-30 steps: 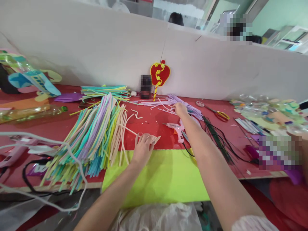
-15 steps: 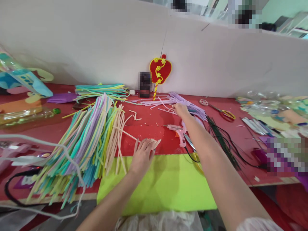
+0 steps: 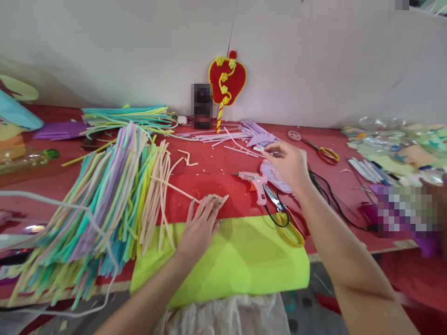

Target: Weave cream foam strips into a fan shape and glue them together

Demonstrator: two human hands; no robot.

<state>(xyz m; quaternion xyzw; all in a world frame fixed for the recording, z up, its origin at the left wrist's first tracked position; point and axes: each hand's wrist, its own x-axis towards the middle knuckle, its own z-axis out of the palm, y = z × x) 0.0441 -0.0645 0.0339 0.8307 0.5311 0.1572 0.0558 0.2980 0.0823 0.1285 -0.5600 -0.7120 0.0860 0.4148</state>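
My left hand (image 3: 198, 228) rests over a beige pipe cleaner piece (image 3: 224, 200) at the edge of the lime-green sheet (image 3: 244, 260), its fingers pressed on it. A long beige pipe cleaner (image 3: 178, 188) runs from there toward the bundle. Over the table's right half, my right hand (image 3: 289, 163) has thumb and forefinger pinched together; what they hold, if anything, is too small to make out. Lilac pipe cleaners (image 3: 256, 132) lie just beyond those fingertips, and a coiled lilac piece (image 3: 275, 177) lies under the hand. Nearby are a pink glue gun (image 3: 258, 184) and yellow-handled scissors (image 3: 289, 232).
A large bundle of coloured pipe cleaners (image 3: 104, 200) fills the left side. A red fan-shaped ornament (image 3: 228, 83) leans on the back wall beside a dark phone-like object (image 3: 201, 107). Red-and-yellow scissors (image 3: 328, 156), cables (image 3: 337, 209) and markers (image 3: 365, 170) lie right. A white cord (image 3: 101, 228) loops left.
My right hand has drawn back from the lilac pipe cleaners toward me and to the right. My left hand stays on the beige piece. The view has tilted down slightly.
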